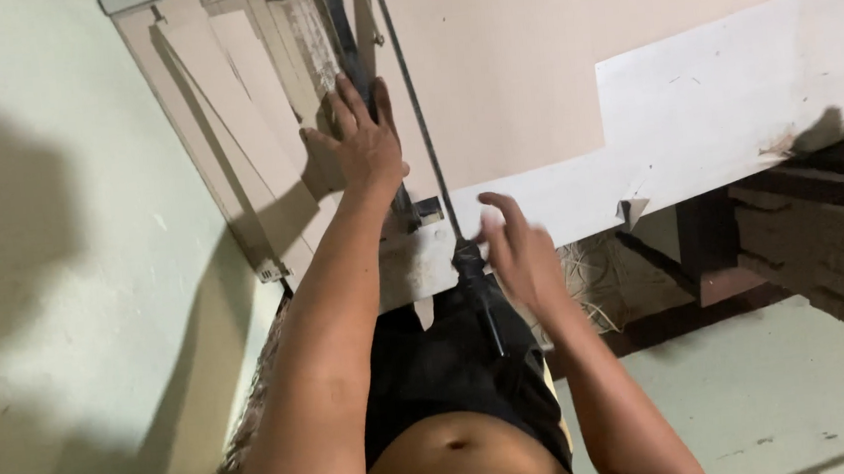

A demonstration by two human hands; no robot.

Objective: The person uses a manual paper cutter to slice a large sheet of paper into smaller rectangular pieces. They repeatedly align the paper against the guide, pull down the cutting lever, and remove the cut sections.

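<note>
Beige card strips point(260, 89) under left hand point(359, 142)

1 head camera looks steeply down, close over the cutting table point(732, 92).

A long white-painted desk point(733, 102), its surface scuffed and dirty near the right edge of the frame, runs from the lower middle up toward the right. A large, pale beige sheet of cardboard point(508, 60) lies flat on it, covering most of the upper middle of the frame and leaving a white strip bare below it. At the upper left a flat cutting board point(195, 134) carries loose beige cardboard strips point(251, 100), fanned one over another. A long, thin dark metal cutter arm point(418, 117) crosses the desk edge from the top middle down to a black handle point(476, 283) at the lower middle.
</note>
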